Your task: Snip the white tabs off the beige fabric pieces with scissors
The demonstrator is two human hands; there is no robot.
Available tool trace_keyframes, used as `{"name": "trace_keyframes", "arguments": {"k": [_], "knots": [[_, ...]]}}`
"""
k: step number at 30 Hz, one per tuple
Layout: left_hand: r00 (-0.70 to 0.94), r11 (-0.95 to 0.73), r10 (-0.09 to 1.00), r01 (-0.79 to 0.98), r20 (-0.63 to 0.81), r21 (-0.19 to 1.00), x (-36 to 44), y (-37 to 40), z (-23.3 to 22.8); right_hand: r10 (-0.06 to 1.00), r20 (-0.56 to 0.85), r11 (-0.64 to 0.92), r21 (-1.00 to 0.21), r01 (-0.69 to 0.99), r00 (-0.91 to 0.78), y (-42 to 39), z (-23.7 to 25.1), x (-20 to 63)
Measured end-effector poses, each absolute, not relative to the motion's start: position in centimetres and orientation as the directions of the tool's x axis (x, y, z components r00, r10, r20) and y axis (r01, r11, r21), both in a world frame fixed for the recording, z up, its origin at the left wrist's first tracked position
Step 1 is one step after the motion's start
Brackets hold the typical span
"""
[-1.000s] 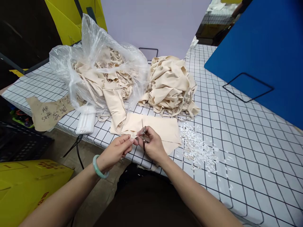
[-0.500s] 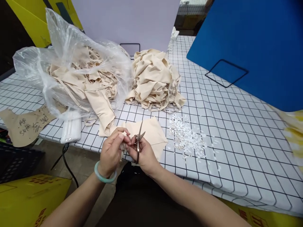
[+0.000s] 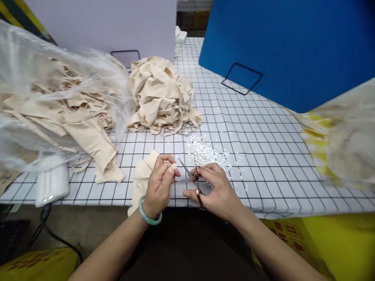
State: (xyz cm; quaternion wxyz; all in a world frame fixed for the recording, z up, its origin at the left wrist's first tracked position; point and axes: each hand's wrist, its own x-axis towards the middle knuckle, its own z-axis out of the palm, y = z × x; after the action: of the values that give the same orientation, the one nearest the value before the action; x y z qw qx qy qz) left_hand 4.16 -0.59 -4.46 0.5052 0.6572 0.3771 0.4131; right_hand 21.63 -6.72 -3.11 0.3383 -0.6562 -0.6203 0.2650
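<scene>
My left hand (image 3: pixel 162 179) pinches a beige fabric piece (image 3: pixel 143 175) near its edge, and the rest of the cloth hangs under and beside the hand over the table's front edge. In my right hand (image 3: pixel 216 189) is a pair of scissors (image 3: pixel 190 176), its blades spread apart and pointing at the left fingertips. Small white slips (image 3: pixel 202 150) lie scattered on the table just beyond the scissors. A green bangle (image 3: pixel 149 214) circles the left wrist.
A heap of beige fabric pieces (image 3: pixel 159 93) stands behind the hands. Left of it, a clear plastic bag (image 3: pixel 117 93) holds more. A white power bank (image 3: pixel 52 181) with a cable sits at the front edge. A blue board (image 3: pixel 281 50) leans at the back right of the checked tablecloth (image 3: pixel 263 156).
My hands have moved apart; the right hand and scissors shifted right, and the scissors now point left. The fabric is now bunched beside my left hand. The view has turned right.
</scene>
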Motion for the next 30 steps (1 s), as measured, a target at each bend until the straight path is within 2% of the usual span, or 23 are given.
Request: {"name": "trace_keyframes", "arguments": {"k": [6, 11, 18, 30], "knots": [[0.481, -0.125, 0.87, 0.0, 0.11, 0.992, 6.0, -1.3, -4.8, 0.995, -0.006, -0.073, -0.751, 0.656, 0.104, -8.3, -3.2, 23.4], [0.52, -0.068, 0.849, -0.065, 0.092, 0.996, 6.4, -1.4, -4.7, 0.998, 0.056, 0.014, -0.757, 0.653, 0.042, -8.3, -3.9, 23.6], [0.529, -0.078, 0.845, -0.026, 0.08, 0.997, 6.4, -1.3, -4.7, 0.987, 0.157, 0.086, -0.738, 0.669, 0.047, -8.2, -3.8, 23.5], [0.56, -0.109, 0.817, -0.087, 0.139, 0.99, 6.5, -1.5, -4.7, 0.984, 0.172, 0.099, -0.751, 0.653, 0.049, -8.3, -4.3, 23.3]]}}
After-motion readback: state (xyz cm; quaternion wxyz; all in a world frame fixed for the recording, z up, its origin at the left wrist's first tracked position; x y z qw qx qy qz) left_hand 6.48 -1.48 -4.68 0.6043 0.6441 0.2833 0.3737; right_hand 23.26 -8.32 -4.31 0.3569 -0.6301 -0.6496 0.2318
